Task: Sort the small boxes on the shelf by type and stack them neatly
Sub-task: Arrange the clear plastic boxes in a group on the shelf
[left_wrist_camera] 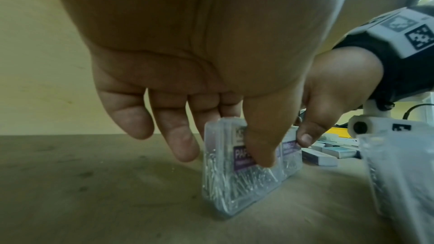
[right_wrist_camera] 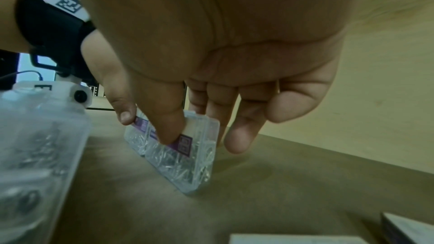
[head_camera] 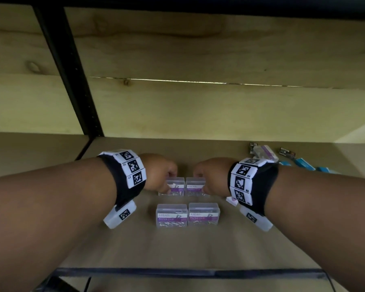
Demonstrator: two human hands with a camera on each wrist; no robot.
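Note:
Four clear plastic paper clip boxes with purple labels stand on the shelf [head_camera: 177,249] in two rows. My left hand [head_camera: 167,182] pinches the back left box [head_camera: 174,187], thumb on its label side and fingers behind it. My right hand [head_camera: 202,183] pinches the back right box [head_camera: 195,187] the same way. These two boxes stand upright, side by side and touching. In the left wrist view my left hand [left_wrist_camera: 223,155] holds its box [left_wrist_camera: 225,183]. In the right wrist view my right hand [right_wrist_camera: 199,144] holds its box [right_wrist_camera: 185,172]. The front boxes [head_camera: 171,216] [head_camera: 204,214] stand free.
Several blue boxes [head_camera: 303,164], a white and purple box [head_camera: 266,152] and small dark boxes [head_camera: 287,152] lie scattered at the back right. A black shelf upright [head_camera: 72,81] rises at the left. A wooden wall closes the back; the shelf's front edge [head_camera: 188,272] is near me.

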